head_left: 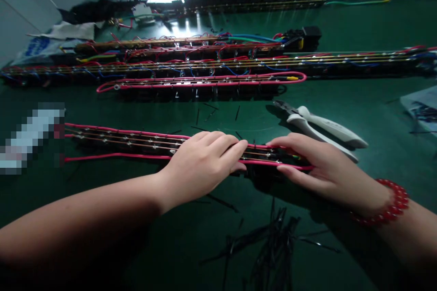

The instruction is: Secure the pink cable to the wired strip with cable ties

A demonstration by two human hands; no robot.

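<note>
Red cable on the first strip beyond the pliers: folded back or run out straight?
Folded back: the red cable runs along the strip and rounds a U-shaped bend at both ends.

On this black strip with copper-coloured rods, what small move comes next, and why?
Probably draw the near run of the thin pink-red cable in against the strip: toward the strip's left end it stands off, while beside the bare left hand it lies close.
</note>
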